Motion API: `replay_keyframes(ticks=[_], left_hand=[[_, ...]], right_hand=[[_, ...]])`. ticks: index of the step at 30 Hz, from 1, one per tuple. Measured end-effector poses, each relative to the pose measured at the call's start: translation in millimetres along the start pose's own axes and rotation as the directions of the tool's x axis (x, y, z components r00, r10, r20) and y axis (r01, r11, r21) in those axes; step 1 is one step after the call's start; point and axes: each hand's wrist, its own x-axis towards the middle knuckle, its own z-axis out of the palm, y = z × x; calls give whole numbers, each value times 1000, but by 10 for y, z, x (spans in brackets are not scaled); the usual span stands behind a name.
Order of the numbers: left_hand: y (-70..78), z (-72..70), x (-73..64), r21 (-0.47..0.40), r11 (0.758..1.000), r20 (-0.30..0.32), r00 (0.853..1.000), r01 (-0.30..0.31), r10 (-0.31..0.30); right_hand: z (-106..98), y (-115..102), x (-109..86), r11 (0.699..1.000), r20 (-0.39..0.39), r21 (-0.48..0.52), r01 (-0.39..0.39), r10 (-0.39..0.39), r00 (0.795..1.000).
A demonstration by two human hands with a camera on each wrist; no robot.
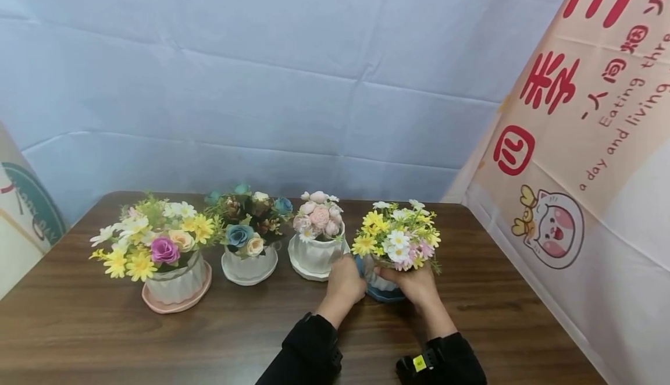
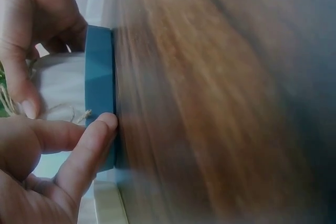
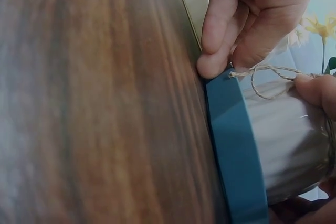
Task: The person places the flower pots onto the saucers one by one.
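Observation:
A white ribbed pot [image 1: 378, 279] of yellow, white and pink artificial flowers [image 1: 396, 238] stands on a blue saucer [image 1: 385, 296] at the right of the row. My right hand [image 1: 417, 287] grips this pot near its top, thumb on the front and fingers around the side. At the saucer's left edge, my left hand [image 1: 344, 287] pinches the rim between thumb and fingers, as the right wrist view shows. Loose ends of a twine bow [image 3: 270, 72] hang at the pot's wall. In the left wrist view, the saucer's underside [image 2: 112, 103] lies along the tabletop.
Left of my hands stand three more potted artificial flowers: pale pink ones [image 1: 319, 217] on a white saucer [image 1: 302, 270], blue and cream ones [image 1: 246, 235], and yellow and purple ones [image 1: 164, 248] on a pink saucer [image 1: 180, 305]. A light cloth [image 1: 262, 82] hangs behind the wooden table [image 1: 220, 344].

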Motion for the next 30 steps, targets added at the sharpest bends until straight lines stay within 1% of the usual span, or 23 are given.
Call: replay_keyframes(ticks=[2,6,10,12,15,19,24,30], left_hand=[[17,23,5,1,1000,-11,1000,-7,7],[48,68,6,4,1000,-11,1000,8,-8],[74,104,22,28,1000,-14,1000,11,-10],[91,122,37,36,999,-27,1000,3,-2],[112,160,60,39,999,-30,1000,0,2],[139,206,75,43,999,-8,1000,7,-6],[168,214,78,48,999,-1,1000,15,-15],[148,217,86,38,999,-1,1000,23,-23]], right_hand=[[-20,8,3,1000,-4,3,5,-5,1000],[-61,32,9,1000,-3,-3,7,-7,1000],[-98,62,35,1000,6,-28,-14,14,1000],[-114,75,59,1000,8,-18,-15,15,1000],[-135,91,90,1000,4,4,-17,17,1000],[-155,113,111,999,-10,22,-29,29,1000],[-166,126,107,1000,-22,24,-20,20,1000],[-148,130,97,1000,-33,26,3,-2,999]])
